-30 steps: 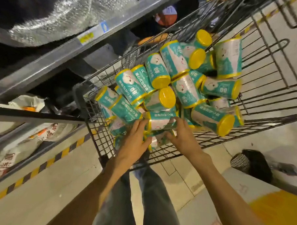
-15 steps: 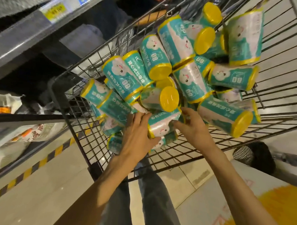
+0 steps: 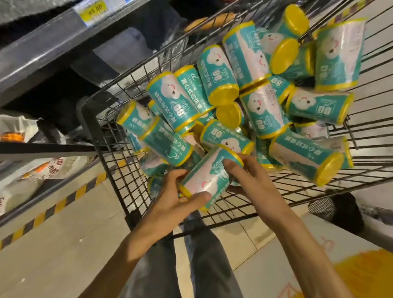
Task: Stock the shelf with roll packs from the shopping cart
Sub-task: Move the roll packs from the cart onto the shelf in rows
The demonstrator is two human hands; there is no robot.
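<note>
A black wire shopping cart [image 3: 114, 158] holds a heap of several teal roll packs [image 3: 256, 99] with yellow ends. One roll pack [image 3: 203, 178] is lifted at the near edge of the heap, tilted, held between both hands. My left hand [image 3: 172, 206] grips its lower yellow end, thumb across the side. My right hand [image 3: 255, 183] holds its upper end with fingers curled over the rim. A grey metal shelf [image 3: 44, 50] with a yellow price tag [image 3: 93, 11] runs along the upper left.
Lower shelf levels at the left hold white bagged goods [image 3: 11, 185]. A yellow-black hazard stripe [image 3: 53, 210] marks the floor at the shelf base. A black bag [image 3: 339, 211] lies on the floor at right, beside a cardboard box with orange print [image 3: 354, 279]. My legs stand below the cart.
Both hands have drawn one roll pack out of the near side of the heap and raised it. The view has moved closer to the cart.
</note>
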